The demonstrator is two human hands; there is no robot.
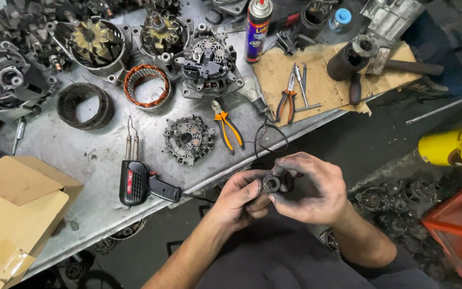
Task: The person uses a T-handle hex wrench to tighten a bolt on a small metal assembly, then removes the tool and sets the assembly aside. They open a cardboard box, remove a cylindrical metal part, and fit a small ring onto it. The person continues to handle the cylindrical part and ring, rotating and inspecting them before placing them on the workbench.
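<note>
hands: left hand [239, 195] | right hand [311, 187] | both gripping small dark cylindrical part [271, 183]

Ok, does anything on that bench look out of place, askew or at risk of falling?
One thing: the black soldering gun lies at the metal bench's front edge, its handle poking past the rim. The open cardboard box also overhangs the near left corner. Both hands hold a small dark round part clear of the bench.
</note>
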